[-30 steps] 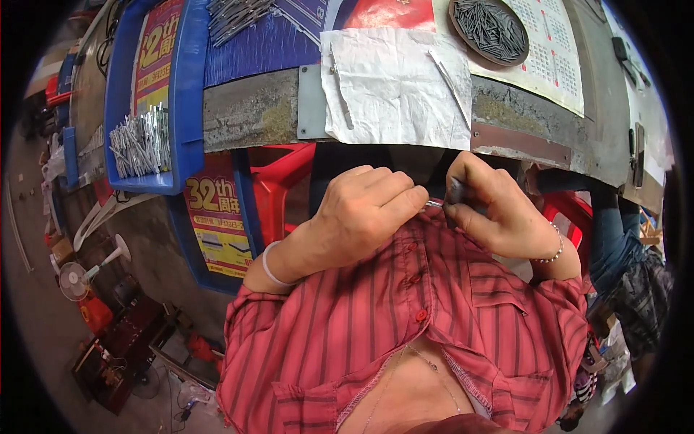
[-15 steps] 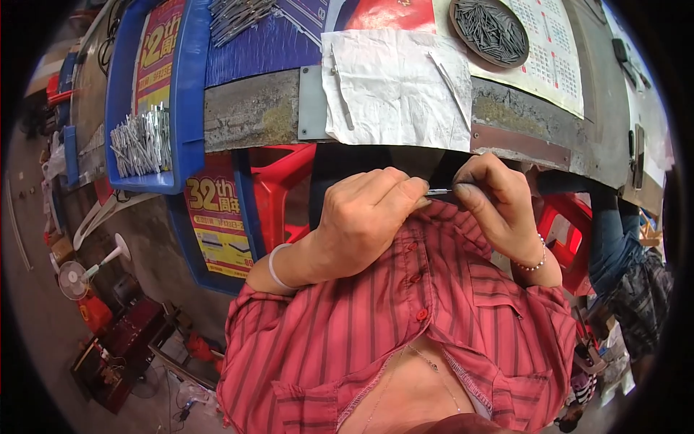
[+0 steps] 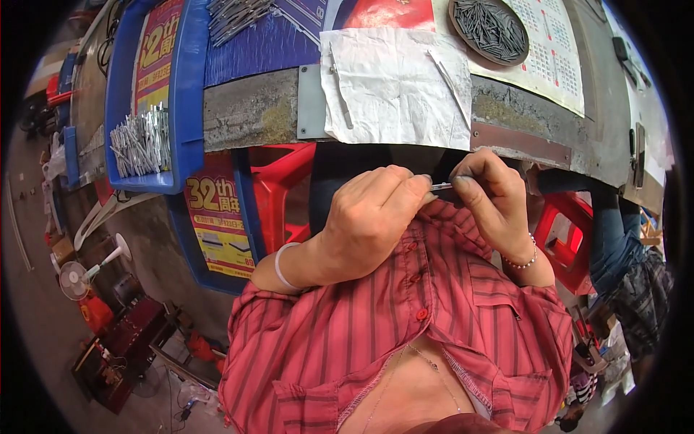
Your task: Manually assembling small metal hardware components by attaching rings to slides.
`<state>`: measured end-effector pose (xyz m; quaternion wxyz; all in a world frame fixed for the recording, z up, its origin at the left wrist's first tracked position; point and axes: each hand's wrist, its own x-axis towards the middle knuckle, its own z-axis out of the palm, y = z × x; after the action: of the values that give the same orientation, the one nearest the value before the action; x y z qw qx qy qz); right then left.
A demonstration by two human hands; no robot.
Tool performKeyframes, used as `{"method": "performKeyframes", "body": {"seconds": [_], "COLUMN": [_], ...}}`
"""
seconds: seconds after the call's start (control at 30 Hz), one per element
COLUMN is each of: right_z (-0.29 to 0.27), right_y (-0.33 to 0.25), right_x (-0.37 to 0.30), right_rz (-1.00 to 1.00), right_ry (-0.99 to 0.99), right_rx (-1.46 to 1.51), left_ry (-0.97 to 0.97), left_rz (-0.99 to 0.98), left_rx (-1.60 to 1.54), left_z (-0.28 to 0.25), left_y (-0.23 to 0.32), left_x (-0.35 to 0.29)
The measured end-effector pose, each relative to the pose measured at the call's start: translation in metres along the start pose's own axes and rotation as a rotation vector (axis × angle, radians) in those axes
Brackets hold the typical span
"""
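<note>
In front of my chest, just off the bench edge, a thin silvery metal rod (image 3: pixel 442 186) spans the small gap between my fingertips. My left hand (image 3: pixel 372 220) is closed around one end, which its fingers mostly hide. The other end is pinched between thumb and index finger of my right hand (image 3: pixel 499 210). What kind of part the rod is, I cannot make out. Beyond my hands a creased white paper (image 3: pixel 394 90) hangs slightly over the bench edge. Lying on it are a slim metal rod (image 3: pixel 341 94) at the left and another slim rod (image 3: pixel 450 83) at the right.
A round brown dish (image 3: pixel 454 32) of small dark metal pins stands at the back right. At the left, a blue bin (image 3: pixel 189 108) holds many silvery rods (image 3: pixel 141 145). More rods (image 3: pixel 235 20) lie on blue sheeting. Red stools (image 3: pixel 278 184) stand under the bench (image 3: pixel 249 112).
Both hands have risen slightly toward the bench, with the rod still between them. My right wrist has shifted a little left, and the fingertips have changed their hold slightly.
</note>
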<state>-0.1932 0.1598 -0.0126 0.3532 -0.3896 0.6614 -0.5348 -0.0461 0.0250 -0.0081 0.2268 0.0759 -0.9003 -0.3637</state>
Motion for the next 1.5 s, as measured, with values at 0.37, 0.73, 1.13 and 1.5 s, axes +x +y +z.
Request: {"method": "performKeyframes", "body": {"seconds": [0.37, 0.73, 1.13, 1.5], "right_z": [0.004, 0.0, -0.014, -0.057], "right_y": [0.008, 0.015, 0.021, 0.032], "right_x": [0.006, 0.012, 0.021, 0.024], "right_rz": [0.007, 0.097, 0.14, 0.011], "right_ry": [0.012, -0.011, -0.02, 0.348], "right_rx": [-0.038, 0.089, 0.232, 0.257], "left_ry": [-0.018, -0.046, -0.083, -0.108], "left_rz": [-0.009, -0.008, -0.018, 0.07], "left_rx": [0.112, 0.171, 0.174, 0.167], "left_z": [0.002, 0.002, 0.007, -0.002], "left_y": [-0.001, 0.0, 0.002, -0.005], "left_x": [0.003, 0.013, 0.037, 0.09]}}
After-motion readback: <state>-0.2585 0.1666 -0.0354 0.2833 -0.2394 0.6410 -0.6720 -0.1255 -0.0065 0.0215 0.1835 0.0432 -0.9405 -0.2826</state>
